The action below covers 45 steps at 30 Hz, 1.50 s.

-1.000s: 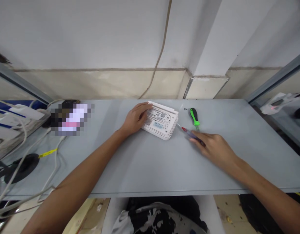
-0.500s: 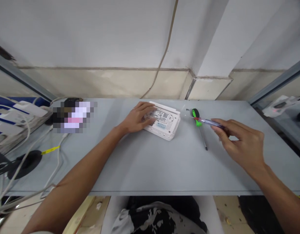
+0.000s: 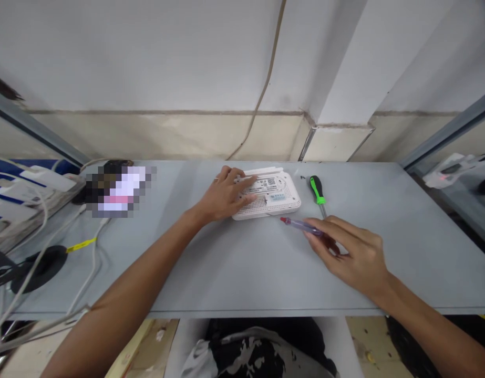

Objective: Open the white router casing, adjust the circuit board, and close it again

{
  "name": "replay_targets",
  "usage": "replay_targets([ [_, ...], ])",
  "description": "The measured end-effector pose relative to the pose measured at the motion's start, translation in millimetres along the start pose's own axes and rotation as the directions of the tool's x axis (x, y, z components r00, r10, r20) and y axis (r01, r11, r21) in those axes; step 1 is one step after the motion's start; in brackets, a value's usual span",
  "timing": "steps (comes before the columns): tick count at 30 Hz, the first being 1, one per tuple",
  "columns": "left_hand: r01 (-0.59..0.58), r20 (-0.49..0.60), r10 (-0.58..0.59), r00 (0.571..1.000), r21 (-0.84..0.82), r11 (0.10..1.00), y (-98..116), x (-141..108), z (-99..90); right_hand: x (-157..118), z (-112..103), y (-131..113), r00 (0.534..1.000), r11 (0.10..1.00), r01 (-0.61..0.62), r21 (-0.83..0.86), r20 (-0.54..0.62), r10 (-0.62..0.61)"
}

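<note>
A white router [image 3: 279, 198] lies on the table, its labelled, vented underside facing up. My left hand [image 3: 226, 193] grips its left end, fingers spread across the top. In my right hand [image 3: 354, 257] is a small screwdriver [image 3: 303, 226] with a clear purplish handle and a red collar, held between thumb and fingers. Its thin shaft points left, with the tip at the router's front edge; whether it touches the edge or sits in a seam I cannot tell. Beyond my right hand lies a larger green-and-black screwdriver [image 3: 317, 190], its lower shaft hidden by my fingers.
A small dark piece [image 3: 302, 177] rests behind the router on the right. To the left are a blurred-out phone-like object [image 3: 122, 191], white cables [image 3: 93, 257], a black round base [image 3: 41, 268] and white plugged-in adapters [image 3: 49, 178]. The wall stands behind the grey table [image 3: 226, 273].
My right hand has brought the small screwdriver left and towards me, to the router's front edge. The router has turned in my left hand, its front edge now nearly level.
</note>
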<state>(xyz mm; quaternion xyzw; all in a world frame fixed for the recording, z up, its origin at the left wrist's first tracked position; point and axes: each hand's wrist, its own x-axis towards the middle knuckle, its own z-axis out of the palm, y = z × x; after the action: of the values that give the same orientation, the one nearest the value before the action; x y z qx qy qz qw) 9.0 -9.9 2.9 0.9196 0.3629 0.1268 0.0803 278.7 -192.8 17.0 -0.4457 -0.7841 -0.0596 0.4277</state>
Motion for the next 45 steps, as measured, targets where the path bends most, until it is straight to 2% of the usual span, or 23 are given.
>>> replay_targets([
  [5, -0.044, -0.062, 0.043, 0.997, -0.010, 0.999, -3, -2, 1.4, 0, -6, 6, 0.999, 0.994, 0.036, -0.106, 0.002, -0.036],
  [13, -0.053, -0.134, 0.052, 0.990, -0.002, 0.999, -3, -1, 6.0, 8, -11, 0, 0.991, 0.976, 0.113, -0.185, 0.097, -0.096],
  [20, -0.023, -0.112, 0.022, 0.993, -0.007, 1.000, 0, -1, 4.2, 16, -15, -5, 0.985, 0.970, 0.135, -0.203, 0.131, -0.110],
  [32, -0.039, -0.127, 0.037, 0.991, -0.015, 0.999, -1, 0, 5.1, 19, -15, -3, 0.985, 0.970, 0.132, -0.204, 0.135, -0.106],
  [39, -0.049, -0.129, 0.047, 0.991, -0.015, 0.999, -3, 0, 5.0, 20, -11, -11, 0.959, 0.912, 0.259, -0.317, 0.198, -0.203],
  [45, -0.029, -0.127, 0.022, 0.992, -0.054, 0.998, -2, 1, 3.9, -2, -7, -24, 0.953, 0.838, 0.274, -0.473, 0.248, -0.172],
])
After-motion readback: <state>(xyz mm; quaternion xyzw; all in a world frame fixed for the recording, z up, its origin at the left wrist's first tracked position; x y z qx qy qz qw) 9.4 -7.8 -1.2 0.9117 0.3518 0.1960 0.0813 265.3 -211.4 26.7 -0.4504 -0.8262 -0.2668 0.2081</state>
